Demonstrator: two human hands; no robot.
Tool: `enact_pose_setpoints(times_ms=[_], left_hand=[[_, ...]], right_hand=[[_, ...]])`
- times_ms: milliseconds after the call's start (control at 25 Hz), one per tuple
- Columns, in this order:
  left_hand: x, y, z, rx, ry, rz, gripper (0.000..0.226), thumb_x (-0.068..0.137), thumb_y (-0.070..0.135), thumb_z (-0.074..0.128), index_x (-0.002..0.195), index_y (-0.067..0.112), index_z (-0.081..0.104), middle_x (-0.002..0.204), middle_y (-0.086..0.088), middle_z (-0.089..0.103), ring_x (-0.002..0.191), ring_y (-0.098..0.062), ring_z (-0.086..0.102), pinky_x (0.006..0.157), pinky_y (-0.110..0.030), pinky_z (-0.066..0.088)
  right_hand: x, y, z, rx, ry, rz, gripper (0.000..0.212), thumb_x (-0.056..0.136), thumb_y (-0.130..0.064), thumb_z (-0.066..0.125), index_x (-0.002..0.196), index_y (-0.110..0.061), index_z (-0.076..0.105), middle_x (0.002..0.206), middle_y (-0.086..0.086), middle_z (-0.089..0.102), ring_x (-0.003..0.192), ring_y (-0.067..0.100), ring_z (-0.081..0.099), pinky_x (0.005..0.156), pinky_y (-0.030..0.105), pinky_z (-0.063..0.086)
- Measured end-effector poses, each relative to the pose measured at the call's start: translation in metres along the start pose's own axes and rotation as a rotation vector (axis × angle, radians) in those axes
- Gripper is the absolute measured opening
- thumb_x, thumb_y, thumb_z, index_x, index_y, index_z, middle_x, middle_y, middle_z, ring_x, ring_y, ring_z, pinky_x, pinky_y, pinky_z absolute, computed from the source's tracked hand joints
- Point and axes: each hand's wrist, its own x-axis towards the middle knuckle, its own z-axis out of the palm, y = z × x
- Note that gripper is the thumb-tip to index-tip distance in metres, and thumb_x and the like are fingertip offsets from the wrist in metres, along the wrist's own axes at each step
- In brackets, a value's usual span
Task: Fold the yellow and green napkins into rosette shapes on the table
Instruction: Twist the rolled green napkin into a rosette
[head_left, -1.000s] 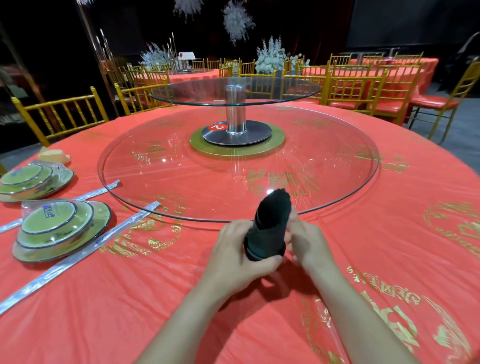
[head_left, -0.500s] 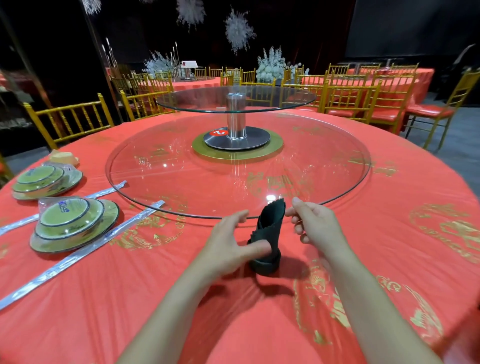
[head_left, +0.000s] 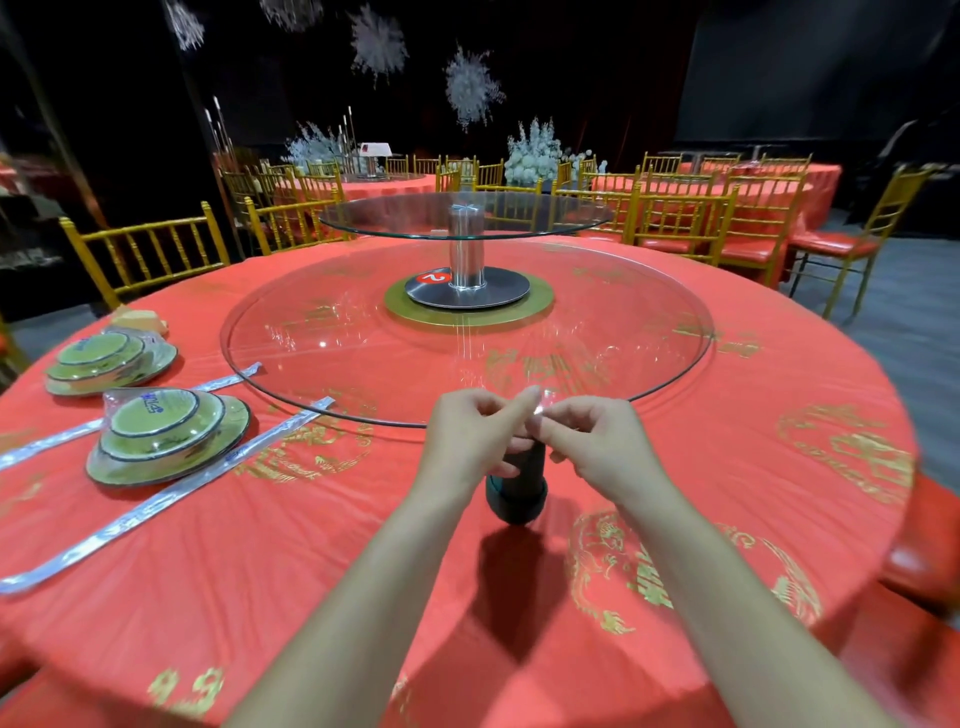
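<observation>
Fingers over napkin, top hidden

Gold chairs, red tables, dark walls.

Just the one view here, worn on the head, looking forward and down across the round red tabletop. It's a wide angle: the near rim bows along the bottom and both forearms run up from the lower edge. Close in at centre frame, left hand meets right hand. Beyond them the glass turntable fills the middle distance, and gold chairs sit far back in a dark hall.
</observation>
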Motion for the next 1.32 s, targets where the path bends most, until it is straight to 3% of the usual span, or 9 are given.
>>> enact_pose_setpoints(times_ms=[200,360,520,800,1040,1120,1200,1280,1320], left_hand=[[-0.008,0.001,-0.004,-0.093,-0.01,-0.109,0.022,0.09,0.02,0.058,0.072,0.009,0.064,0.065,-0.005,0.067,0.057,-0.009,0.068,0.039,-0.02,0.046],[-0.006,0.001,-0.01,-0.153,0.035,-0.145,0.021,0.093,0.016,0.055,0.074,0.008,0.061,0.067,-0.007,0.066,0.052,-0.007,0.067,0.037,-0.02,0.045],[-0.003,-0.013,-0.021,-0.237,0.073,-0.264,0.026,0.095,0.015,0.051,0.071,0.007,0.056,0.065,-0.007,0.062,0.043,-0.004,0.061,0.035,-0.018,0.046],[-0.006,-0.046,-0.033,-0.228,0.122,-0.347,0.024,0.096,0.014,0.048,0.074,0.006,0.053,0.068,-0.009,0.057,0.038,-0.003,0.058,0.033,-0.016,0.044],[0.001,-0.029,-0.027,-0.187,0.083,-0.253,0.024,0.096,0.017,0.05,0.075,0.01,0.058,0.074,-0.006,0.065,0.045,-0.008,0.063,0.04,-0.022,0.049],[0.006,-0.02,-0.024,-0.172,0.08,-0.228,0.023,0.095,0.017,0.051,0.074,0.01,0.057,0.073,-0.006,0.066,0.046,-0.009,0.064,0.042,-0.022,0.05],[0.008,-0.012,-0.022,-0.178,0.073,-0.218,0.022,0.095,0.017,0.051,0.074,0.01,0.056,0.07,-0.005,0.066,0.047,-0.009,0.065,0.042,-0.022,0.051],[0.009,-0.007,-0.02,-0.169,0.06,-0.21,0.023,0.095,0.017,0.051,0.073,0.011,0.055,0.069,-0.004,0.066,0.049,-0.01,0.066,0.042,-0.022,0.051],[0.009,-0.006,-0.019,-0.165,0.059,-0.206,0.024,0.095,0.017,0.051,0.072,0.011,0.054,0.069,-0.005,0.066,0.049,-0.01,0.066,0.042,-0.022,0.051]], right_hand=[[-0.007,-0.001,-0.003,0.071,0.038,0.078,0.02,0.083,-0.016,0.065,0.064,-0.02,0.069,0.051,-0.002,0.058,0.047,0.009,0.048,0.043,0.019,0.034],[0.0,0.004,0.0,0.041,0.137,0.116,0.023,0.089,-0.015,0.053,0.067,-0.016,0.06,0.062,0.002,0.06,0.046,-0.001,0.055,0.045,0.022,0.039],[0.002,0.022,-0.005,0.245,0.192,0.284,0.033,0.092,-0.011,0.038,0.069,-0.015,0.061,0.063,-0.003,0.065,0.05,0.001,0.063,0.04,0.021,0.042],[0.001,0.048,-0.004,0.476,0.286,0.443,0.029,0.096,-0.01,0.038,0.075,-0.009,0.059,0.068,0.005,0.063,0.051,0.008,0.062,0.039,0.02,0.044],[0.01,0.028,0.003,0.164,0.156,0.206,0.019,0.087,-0.015,0.051,0.071,-0.015,0.061,0.06,-0.003,0.064,0.057,0.008,0.064,0.045,0.022,0.047],[0.017,0.016,0.005,0.025,0.141,0.132,0.02,0.085,-0.024,0.054,0.068,-0.015,0.06,0.064,0.001,0.066,0.067,0.019,0.067,0.057,0.033,0.054],[0.023,0.004,0.007,-0.077,0.116,0.083,0.033,0.083,-0.045,0.056,0.068,-0.015,0.059,0.068,0.002,0.066,0.074,0.025,0.066,0.069,0.041,0.053],[0.028,-0.005,0.007,-0.207,0.094,0.064,0.047,0.075,-0.06,0.058,0.069,-0.014,0.06,0.063,-0.002,0.061,0.064,0.02,0.062,0.065,0.037,0.051],[0.03,-0.008,0.007,-0.281,0.091,0.066,0.049,0.072,-0.059,0.063,0.068,-0.011,0.061,0.058,-0.002,0.059,0.057,0.019,0.058,0.061,0.035,0.049]])
